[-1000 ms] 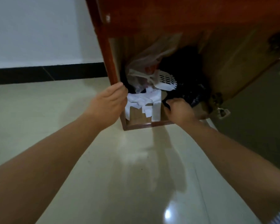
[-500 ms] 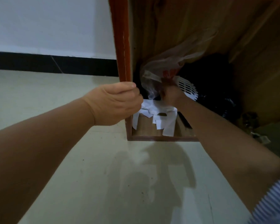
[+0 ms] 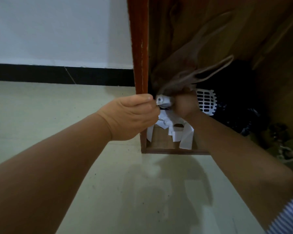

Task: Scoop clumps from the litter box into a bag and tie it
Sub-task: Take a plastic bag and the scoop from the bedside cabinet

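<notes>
A white slotted litter scoop (image 3: 206, 103) sits in the open bottom compartment of a wooden cabinet (image 3: 139, 48). My right hand (image 3: 186, 105) grips the scoop's handle, and a thin clear plastic bag (image 3: 200, 73) is bunched in the same grip. The bag streams up and to the right, blurred. The handle's grey end with its hole sticks out to the left of my fist. My left hand (image 3: 134, 115) is curled at the cabinet's reddish side post, its thumb tip right beside the handle's end. No litter box is in view.
White paper scraps (image 3: 174, 130) lie on the compartment's floor under my hands. A black plastic bag (image 3: 235, 112) fills the dark space behind the scoop. Small clutter (image 3: 281, 149) lies at the right. Pale floor tiles (image 3: 108, 183) stretch to a white wall with a black skirting.
My right hand went from the black bag to the scoop's handle and the clear bag, and now lifts them forward. My left hand stayed at the post, curling tighter.
</notes>
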`<state>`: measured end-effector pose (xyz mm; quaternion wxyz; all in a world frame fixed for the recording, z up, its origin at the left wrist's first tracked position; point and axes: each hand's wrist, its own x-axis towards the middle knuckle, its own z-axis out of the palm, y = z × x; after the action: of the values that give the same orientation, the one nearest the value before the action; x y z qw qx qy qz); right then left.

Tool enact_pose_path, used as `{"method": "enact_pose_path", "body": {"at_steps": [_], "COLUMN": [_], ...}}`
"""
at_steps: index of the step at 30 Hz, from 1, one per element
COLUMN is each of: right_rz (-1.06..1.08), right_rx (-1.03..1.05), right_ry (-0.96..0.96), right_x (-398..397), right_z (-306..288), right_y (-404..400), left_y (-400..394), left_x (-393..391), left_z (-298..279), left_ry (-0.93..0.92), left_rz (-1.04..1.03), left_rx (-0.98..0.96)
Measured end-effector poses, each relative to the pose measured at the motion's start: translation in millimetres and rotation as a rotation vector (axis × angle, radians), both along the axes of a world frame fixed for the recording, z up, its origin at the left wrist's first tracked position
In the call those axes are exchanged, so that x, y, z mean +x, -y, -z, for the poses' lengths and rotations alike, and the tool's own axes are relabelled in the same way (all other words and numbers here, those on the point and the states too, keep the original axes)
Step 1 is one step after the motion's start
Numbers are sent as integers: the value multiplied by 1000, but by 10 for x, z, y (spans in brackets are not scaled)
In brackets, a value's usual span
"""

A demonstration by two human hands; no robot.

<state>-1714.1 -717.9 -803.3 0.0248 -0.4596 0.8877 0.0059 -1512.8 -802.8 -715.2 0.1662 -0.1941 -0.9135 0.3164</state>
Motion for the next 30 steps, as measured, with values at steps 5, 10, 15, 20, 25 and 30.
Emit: {"method": "enact_pose_path", "body": {"at_steps": [5, 10, 15, 20, 25, 30], "right_rz": [-279, -489, -581, -584, -668, -919], "right_rx": [-284, -416, -450, -389, -323, -216], "right_ry": [-139, -75, 173, 259, 309, 383], "right_x": [69, 216, 502, 826, 1394, 2316], "right_z": [-332, -533, -570, -537, -426, -373], "right_y": [-338, -1037, -1753, -2129, -1902, -1047], "left_y": [-115, -542, -952, -1212, -984, -623], "left_x": [21, 137, 49, 90, 912, 2245], "left_z": [-67, 202, 409, 498, 693, 661], "left_ry": [20, 6, 90, 323, 554, 406], "left_rz": [-106, -325, -557, -550, -811, -1128], "left_rx": [87, 488, 885, 926, 904, 1082]}}
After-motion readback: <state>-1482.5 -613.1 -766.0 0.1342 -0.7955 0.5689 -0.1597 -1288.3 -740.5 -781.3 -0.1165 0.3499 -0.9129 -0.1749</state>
